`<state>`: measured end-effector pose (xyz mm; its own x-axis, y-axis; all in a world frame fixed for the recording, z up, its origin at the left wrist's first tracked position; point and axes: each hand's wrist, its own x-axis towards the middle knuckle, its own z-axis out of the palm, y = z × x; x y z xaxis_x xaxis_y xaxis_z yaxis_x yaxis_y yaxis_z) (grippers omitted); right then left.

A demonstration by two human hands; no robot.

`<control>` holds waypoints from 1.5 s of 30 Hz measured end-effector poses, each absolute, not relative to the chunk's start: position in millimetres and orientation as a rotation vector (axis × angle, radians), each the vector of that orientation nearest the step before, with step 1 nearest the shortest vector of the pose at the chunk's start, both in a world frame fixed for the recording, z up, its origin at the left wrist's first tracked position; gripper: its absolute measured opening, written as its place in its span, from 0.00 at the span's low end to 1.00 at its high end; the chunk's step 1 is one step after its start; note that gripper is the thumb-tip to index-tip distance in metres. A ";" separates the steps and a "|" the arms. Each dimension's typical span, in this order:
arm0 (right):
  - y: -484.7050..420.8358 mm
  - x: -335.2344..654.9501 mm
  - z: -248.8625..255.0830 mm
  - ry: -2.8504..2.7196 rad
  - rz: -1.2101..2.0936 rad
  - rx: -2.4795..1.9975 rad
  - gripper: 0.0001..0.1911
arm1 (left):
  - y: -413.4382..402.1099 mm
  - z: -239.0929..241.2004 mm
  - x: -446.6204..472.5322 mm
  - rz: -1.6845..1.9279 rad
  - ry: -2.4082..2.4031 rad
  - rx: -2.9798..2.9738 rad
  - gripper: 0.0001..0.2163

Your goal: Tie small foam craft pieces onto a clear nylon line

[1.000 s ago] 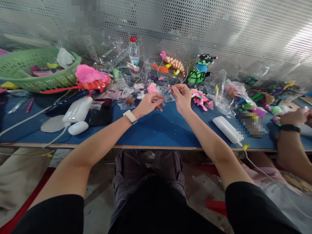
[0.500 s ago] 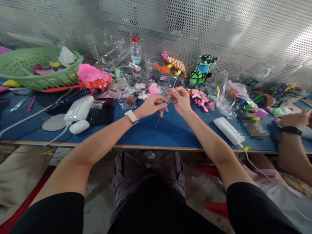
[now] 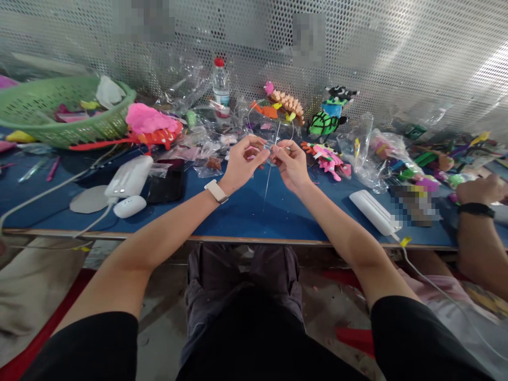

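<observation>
A silvery, finely perforated metal wall (image 3: 238, 37), streaked with bright white glare (image 3: 494, 69) at upper right, stands behind a long blue-topped table (image 3: 234, 219) with a thin brownish edge, above a dull grey floor (image 3: 162, 323) flanked by partly hidden red furniture (image 3: 355, 339).

The wall (image 3: 238, 32) is shiny metal, full of holes. The basket (image 3: 115, 126) is plastic. The bottle (image 3: 220, 87) is smooth, see-through plastic. The bags (image 3: 365, 161) are crinkly, shiny plastic. The pink lump (image 3: 145, 119) looks dull and bumpy. The wire (image 3: 267, 182) looks shiny.
</observation>
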<state>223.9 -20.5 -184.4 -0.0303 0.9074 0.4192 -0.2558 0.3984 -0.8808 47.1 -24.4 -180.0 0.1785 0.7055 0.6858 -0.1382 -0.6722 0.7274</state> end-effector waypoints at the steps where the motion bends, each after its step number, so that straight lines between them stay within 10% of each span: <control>1: -21.8 223.0 -183.6 -1.269 1.047 -0.674 0.28 | -25.5 -177.9 47.7 1.574 0.516 1.796 0.24; 45: -40.9 225.8 -162.7 -1.443 0.909 -0.783 0.23 | -29.4 -173.6 40.5 1.730 0.714 2.021 0.17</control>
